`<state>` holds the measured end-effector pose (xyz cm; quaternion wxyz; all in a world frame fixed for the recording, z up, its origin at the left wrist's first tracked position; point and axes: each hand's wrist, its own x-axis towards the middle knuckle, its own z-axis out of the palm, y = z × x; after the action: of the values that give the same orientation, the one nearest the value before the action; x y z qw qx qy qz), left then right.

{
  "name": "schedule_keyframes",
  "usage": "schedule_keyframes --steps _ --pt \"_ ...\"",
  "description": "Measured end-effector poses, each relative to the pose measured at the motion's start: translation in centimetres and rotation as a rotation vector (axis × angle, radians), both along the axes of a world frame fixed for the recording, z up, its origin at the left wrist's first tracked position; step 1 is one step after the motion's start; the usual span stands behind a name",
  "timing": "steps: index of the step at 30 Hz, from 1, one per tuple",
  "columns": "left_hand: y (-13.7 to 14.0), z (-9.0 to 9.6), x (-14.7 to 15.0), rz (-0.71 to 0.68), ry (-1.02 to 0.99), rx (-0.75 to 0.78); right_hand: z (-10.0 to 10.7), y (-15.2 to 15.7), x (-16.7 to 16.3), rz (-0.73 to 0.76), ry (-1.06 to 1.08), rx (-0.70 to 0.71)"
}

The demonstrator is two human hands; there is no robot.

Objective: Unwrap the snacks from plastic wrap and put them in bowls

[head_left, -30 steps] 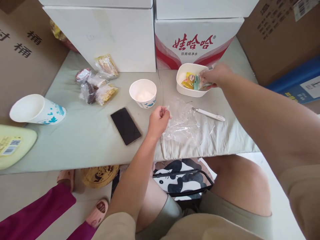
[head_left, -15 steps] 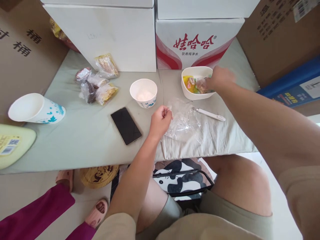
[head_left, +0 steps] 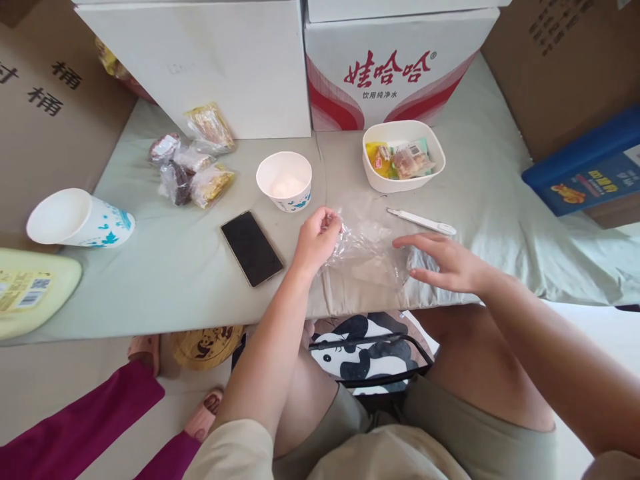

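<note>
My left hand (head_left: 317,239) is closed on the edge of a clear plastic bag (head_left: 367,250), which lies crumpled on the cloth-covered table. To the bag's right, my right hand (head_left: 443,263) hovers with its fingers apart and nothing in them. Just beyond that hand lies a white utility knife (head_left: 421,221). A white oval bowl (head_left: 371,179) behind it holds several small wrapped snacks (head_left: 411,160). Near my left hand stands a paper cup (head_left: 293,201) with something white inside. A black phone (head_left: 252,249) rests left of my left forearm.
Several wrapped snacks (head_left: 193,163) lie at the back left. A paper cup (head_left: 103,223) lies tipped on its side near a pale green bottle (head_left: 35,290). White cartons (head_left: 393,77) line the back, and a blue box (head_left: 590,163) is at the right. Another person's legs (head_left: 95,413) show at lower left.
My right hand has drawn back from the oval bowl toward the plastic bag, its fingers now spread. The snacks stay in the bowl. My left hand keeps its hold on the bag.
</note>
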<state>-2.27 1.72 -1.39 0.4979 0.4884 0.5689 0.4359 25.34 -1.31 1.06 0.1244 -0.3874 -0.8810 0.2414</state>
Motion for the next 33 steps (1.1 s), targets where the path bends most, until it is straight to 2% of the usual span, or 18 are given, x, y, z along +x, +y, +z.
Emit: schedule_keyframes --steps 3,6,9,12,14,16,20,22,24,27,29,30,32,33 --pt "0.1 -0.3 -0.5 0.055 0.02 0.015 -0.9 -1.4 1.8 -0.087 -0.062 0.02" --pt "-0.2 0.0 -0.8 0.065 0.179 0.193 -1.8 -2.0 2.4 -0.149 -0.044 0.082" --pt "-1.1 0.6 -0.7 -0.116 0.442 0.366 -2.4 -2.2 2.1 -0.19 0.025 0.161" --pt "-2.3 1.4 -0.4 -0.3 0.617 0.372 -2.4 -2.1 1.7 -0.321 0.096 0.217" --pt "-2.8 1.7 -0.4 -0.311 0.631 0.364 -2.5 -2.1 1.6 -0.415 0.131 0.22" --pt "-2.9 1.8 -0.7 -0.239 0.541 0.37 -2.6 -2.0 1.6 -0.511 0.161 0.207" --pt "-2.6 1.3 -1.7 0.072 0.208 0.381 -2.9 -2.2 1.9 -0.763 0.254 0.163" --pt "-2.7 1.0 -2.2 0.187 0.059 0.401 -3.0 -2.5 2.0 -0.838 0.329 0.158" --pt "-3.3 1.2 -2.5 0.214 -0.047 0.421 -3.0 -2.7 2.1 -0.817 0.406 0.165" --pt "-4.6 2.1 -3.1 0.102 -0.121 0.344 -2.6 -2.9 1.8 -0.556 0.429 0.135" --pt "-5.5 2.7 -3.6 -0.074 -0.123 0.208 -2.4 -2.9 1.5 -0.389 0.379 0.12" --pt "-5.9 2.9 -3.9 -0.171 -0.11 0.122 -2.2 -2.9 1.4 -0.35 0.362 0.118" --pt "-6.3 3.0 -4.4 -0.299 -0.057 -0.047 -2.1 -3.0 1.3 -0.36 0.359 0.116" --pt "-6.3 2.9 -4.5 -0.304 -0.028 -0.104 -2.1 -3.1 1.3 -0.39 0.369 0.102"
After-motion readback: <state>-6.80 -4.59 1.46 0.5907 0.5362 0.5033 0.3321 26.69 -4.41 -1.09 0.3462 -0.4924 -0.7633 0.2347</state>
